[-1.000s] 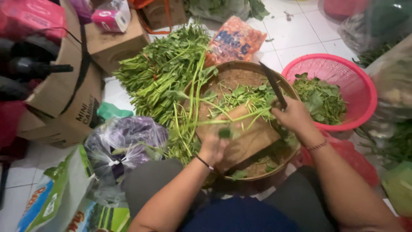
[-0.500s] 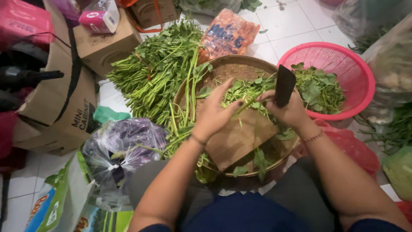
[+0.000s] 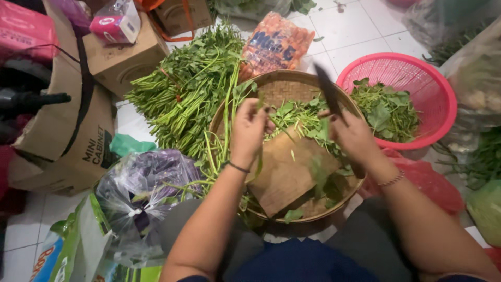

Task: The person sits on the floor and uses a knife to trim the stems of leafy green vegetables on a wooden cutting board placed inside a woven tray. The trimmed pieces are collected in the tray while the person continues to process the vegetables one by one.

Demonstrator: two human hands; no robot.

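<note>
My left hand [image 3: 249, 129] grips a bunch of long green stems [image 3: 225, 125] over a round woven tray [image 3: 271, 86]. My right hand [image 3: 355, 137] holds a dark knife [image 3: 329, 94], blade pointing up and away. Between the hands lie leafy greens [image 3: 300, 119] on a wooden cutting board [image 3: 287, 175] that rests inside the tray. A thin band is on my left wrist, a bracelet on my right.
A big pile of green stalks [image 3: 185, 89] lies left of the tray. A pink basket [image 3: 412, 70] with cut leaves sits at right. Cardboard boxes [image 3: 68, 136], plastic bags [image 3: 148, 183], an orange packet [image 3: 276, 44] and a red bag [image 3: 433, 183] crowd the tiled floor.
My left hand rose from the board's near edge and took hold of the stems. My right hand lifted the knife upright over the greens.
</note>
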